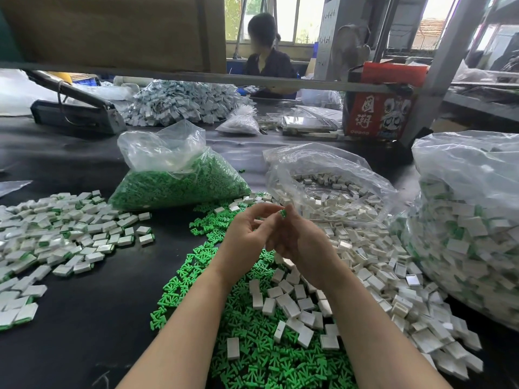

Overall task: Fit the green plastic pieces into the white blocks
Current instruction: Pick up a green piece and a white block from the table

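Nearest the body: loose green pieces (252, 346) and white blocks (295, 304) are heaped together on the black bench (98, 318), judged so both parts lie in easy reach.
Above that heap: left hand (247, 234) and right hand (302, 240) meet; right fingers (286, 220) pinch one green piece (283, 213), left fingers curl loosely, holding nothing I can tell.
Left of heap: finished blocks (56, 234), set aside.
Beyond heap: green bag (179, 181) and white-block bag (331, 192), open for refills.
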Demonstrator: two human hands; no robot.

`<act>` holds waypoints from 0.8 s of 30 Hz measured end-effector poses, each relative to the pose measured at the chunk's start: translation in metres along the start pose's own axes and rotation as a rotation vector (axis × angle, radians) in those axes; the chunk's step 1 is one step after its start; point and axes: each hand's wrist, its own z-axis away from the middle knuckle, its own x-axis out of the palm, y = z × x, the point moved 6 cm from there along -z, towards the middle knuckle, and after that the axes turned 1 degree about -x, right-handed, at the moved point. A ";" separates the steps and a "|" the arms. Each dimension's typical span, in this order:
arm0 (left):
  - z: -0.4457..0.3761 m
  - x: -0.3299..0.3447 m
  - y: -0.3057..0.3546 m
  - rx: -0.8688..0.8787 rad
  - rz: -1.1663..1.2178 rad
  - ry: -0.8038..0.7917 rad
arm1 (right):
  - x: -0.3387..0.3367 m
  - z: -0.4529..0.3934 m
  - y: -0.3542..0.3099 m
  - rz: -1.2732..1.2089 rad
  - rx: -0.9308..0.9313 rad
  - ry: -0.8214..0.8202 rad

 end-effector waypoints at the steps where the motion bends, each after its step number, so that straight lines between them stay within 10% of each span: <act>1: 0.000 0.000 0.003 0.011 0.015 0.025 | 0.000 0.000 -0.001 0.012 -0.008 0.014; 24: -0.002 -0.005 0.004 -0.117 0.133 0.214 | 0.002 -0.001 -0.008 0.223 -0.164 0.027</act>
